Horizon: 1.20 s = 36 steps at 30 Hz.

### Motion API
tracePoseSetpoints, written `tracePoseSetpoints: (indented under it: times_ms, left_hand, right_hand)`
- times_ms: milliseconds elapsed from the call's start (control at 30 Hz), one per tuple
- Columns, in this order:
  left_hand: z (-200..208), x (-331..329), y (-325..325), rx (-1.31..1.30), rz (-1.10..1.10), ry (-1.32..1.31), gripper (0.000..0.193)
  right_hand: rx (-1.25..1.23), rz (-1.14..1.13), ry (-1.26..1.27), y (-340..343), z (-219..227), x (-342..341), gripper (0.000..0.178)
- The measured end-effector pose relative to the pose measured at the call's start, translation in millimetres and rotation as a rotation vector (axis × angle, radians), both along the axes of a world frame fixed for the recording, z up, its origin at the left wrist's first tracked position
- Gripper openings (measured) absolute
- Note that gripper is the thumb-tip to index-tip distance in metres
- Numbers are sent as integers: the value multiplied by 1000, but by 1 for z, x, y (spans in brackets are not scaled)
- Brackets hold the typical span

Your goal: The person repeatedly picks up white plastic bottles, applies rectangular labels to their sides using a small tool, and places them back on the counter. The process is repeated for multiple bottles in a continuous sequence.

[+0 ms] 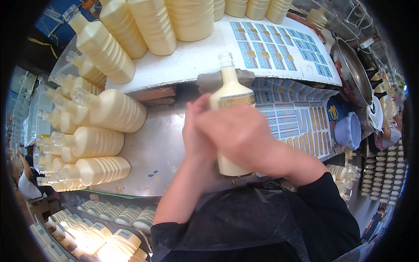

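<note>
Both hands close around the cream-filled bottle (230, 102) standing on the metal bench: the left hand (197, 135) grips its near-left flank and the right hand (238, 133) wraps across its front over the label. The label could go on crooked or creased if the palms slide unevenly. Beyond the bottle, its uncapped neck could spill onto the label sheets (279, 52).
</note>
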State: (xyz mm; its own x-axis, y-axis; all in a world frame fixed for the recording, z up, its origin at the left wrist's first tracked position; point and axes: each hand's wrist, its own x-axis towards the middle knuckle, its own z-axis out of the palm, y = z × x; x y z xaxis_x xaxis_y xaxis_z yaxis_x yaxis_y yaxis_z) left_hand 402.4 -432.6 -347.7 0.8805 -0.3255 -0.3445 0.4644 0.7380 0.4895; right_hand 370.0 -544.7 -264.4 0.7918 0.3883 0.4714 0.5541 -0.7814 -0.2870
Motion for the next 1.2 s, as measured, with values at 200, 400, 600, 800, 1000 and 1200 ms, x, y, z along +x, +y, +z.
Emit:
tracePoseSetpoints:
  times_ms: [200, 400, 600, 800, 1000, 1200]
  left_hand:
    - [12, -5, -5, 227, -12, -230, 47]
    - [8, 0, -5, 402, 25, -252, 36]
    - [6, 0, -6, 250, 18, -174, 31]
    - [20, -5, -7, 106, -2, -79, 26]
    - [30, -8, -11, 222, 24, -92, 32]
    - [17, -6, -6, 167, 35, -82, 36]
  right_hand:
    - [623, -233, 61, -15, 0, 36, 39]
    - [439, -407, 158, -27, -13, 29, 36]
    - [597, -433, 137, -75, -34, 23, 35]
    - [584, -373, 150, -41, -14, 29, 36]
    - [281, -300, 25, -5, -5, 34, 35]
    - [242, -408, 28, -13, -5, 29, 38]
